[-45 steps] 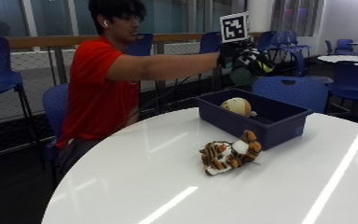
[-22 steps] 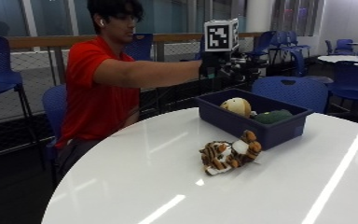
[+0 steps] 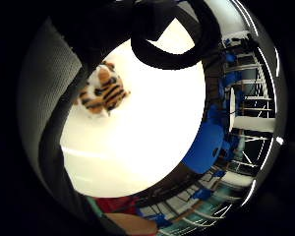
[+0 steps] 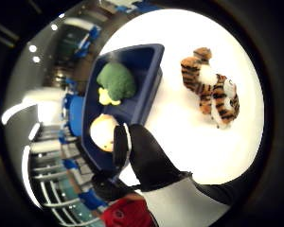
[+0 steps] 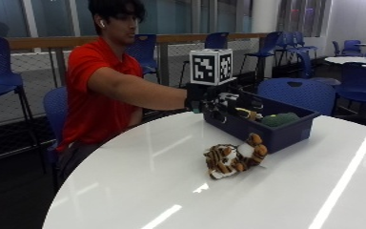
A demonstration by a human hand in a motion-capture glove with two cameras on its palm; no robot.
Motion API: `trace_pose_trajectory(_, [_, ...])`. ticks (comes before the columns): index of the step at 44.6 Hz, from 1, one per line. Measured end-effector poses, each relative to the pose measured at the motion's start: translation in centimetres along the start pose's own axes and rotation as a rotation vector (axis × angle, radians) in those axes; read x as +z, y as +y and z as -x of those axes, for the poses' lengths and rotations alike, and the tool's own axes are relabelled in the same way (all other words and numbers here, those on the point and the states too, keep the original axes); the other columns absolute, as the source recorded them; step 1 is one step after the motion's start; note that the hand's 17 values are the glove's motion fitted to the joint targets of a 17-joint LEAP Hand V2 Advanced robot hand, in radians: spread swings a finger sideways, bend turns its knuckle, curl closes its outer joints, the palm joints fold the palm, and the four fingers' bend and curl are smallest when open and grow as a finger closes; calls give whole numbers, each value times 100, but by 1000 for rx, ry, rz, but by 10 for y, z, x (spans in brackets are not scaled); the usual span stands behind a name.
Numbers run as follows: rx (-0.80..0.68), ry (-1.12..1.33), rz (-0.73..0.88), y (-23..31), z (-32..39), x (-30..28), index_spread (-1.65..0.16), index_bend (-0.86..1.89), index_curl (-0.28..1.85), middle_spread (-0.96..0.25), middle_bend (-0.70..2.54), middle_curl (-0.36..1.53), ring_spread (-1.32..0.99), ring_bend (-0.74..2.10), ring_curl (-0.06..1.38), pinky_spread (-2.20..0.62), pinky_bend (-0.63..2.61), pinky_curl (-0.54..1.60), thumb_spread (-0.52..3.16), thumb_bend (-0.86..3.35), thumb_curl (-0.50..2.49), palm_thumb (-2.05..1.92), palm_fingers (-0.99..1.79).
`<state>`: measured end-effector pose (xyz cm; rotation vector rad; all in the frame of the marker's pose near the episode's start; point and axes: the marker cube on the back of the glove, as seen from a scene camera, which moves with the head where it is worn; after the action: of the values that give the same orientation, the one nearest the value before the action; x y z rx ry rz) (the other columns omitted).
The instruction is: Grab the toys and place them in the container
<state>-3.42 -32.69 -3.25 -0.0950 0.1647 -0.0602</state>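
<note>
table (image 5: 170,191): white, round, holds everything
container (image 5: 284,131): dark blue bin, far side of table; green toy (image 4: 116,81) and pale round toy (image 4: 103,132) inside
tiger toy (image 5: 234,157): lies on the table just beside the bin, untouched
gloved right hand (image 5: 211,100): above the bin's near end, empty, fingers relaxed (nothing pinched)
next step: judged reach down to the tiger, grasp its body, not a limb

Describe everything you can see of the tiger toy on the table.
The tiger toy is a soft plush with orange and black stripes and white patches on face and belly. It lies on its side on the white table, in front of the blue container, apparently just clear of it. No hand touches it.
</note>
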Motion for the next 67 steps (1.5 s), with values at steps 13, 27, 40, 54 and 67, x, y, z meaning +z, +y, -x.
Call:
trace_pose_trajectory(13, [26,69,44,-22,-18,55,-40,14,29,-8,14,26,3,20,29,10,99,35,111,-4,31,-4,-13])
trace_pose_trajectory(27, [-37,112,75,-46,-27,84,-40,10,24,-9,13,24,3,20,31,10,114,38,113,-3,30,-1,-12])
trace_pose_trajectory(40, [-44,160,127,-49,-14,111,-45,25,27,-10,6,17,-5,46,36,-5,123,38,120,0,31,4,16])
trace_pose_trajectory(54, [-16,99,38,-44,-12,118,-44,13,24,-33,44,28,-39,83,44,-37,106,33,132,17,44,40,90])
trace_pose_trajectory(67, [0,189,10,-22,-25,105,-41,35,39,-41,74,45,-45,107,57,-44,91,35,98,19,64,61,121])
